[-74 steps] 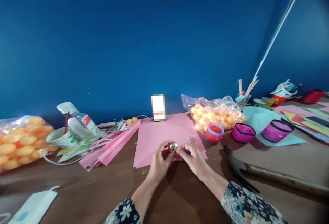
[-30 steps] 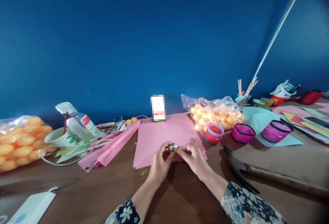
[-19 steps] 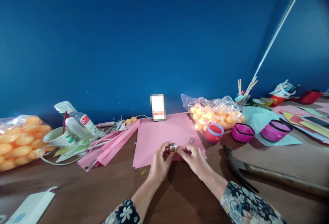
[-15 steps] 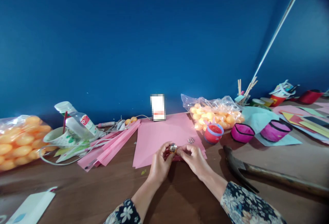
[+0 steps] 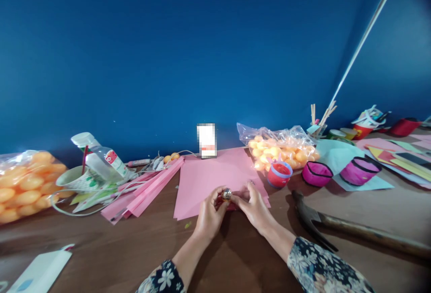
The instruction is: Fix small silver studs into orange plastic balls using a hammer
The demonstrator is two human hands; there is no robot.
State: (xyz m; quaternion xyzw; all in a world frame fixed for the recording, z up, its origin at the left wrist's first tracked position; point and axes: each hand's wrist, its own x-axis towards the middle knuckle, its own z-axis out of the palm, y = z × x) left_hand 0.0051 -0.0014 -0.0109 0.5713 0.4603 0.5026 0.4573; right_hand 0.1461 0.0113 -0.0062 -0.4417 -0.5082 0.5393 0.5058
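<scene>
Low over the front part of a pink paper sheet [image 5: 215, 172], a small shiny gold-silver ball [image 5: 227, 194] sits between the fingertips of my left hand [image 5: 210, 212], which is closed around it. My right hand [image 5: 254, 207] is pinched at the ball's right side, thumb and finger meeting there. One of its other fingers reaches up over a small silvery cluster [image 5: 250, 182] on the paper, mostly covering it. Whether that finger touches the cluster, I cannot tell.
A hammer [image 5: 363, 230] lies to the right on the brown table. Behind it stand a red pot [image 5: 280, 175] and two magenta fabric rings [image 5: 317, 174]. Bags of orange balls [image 5: 286, 151] lie at both sides. Pink strips [image 5: 151, 190], a cable and a tilted bottle [image 5: 101, 160] are at left.
A finger of my right hand has lifted and stretched forward over the silvery cluster, which showed uncovered before. My left hand and the ball have hardly moved.
</scene>
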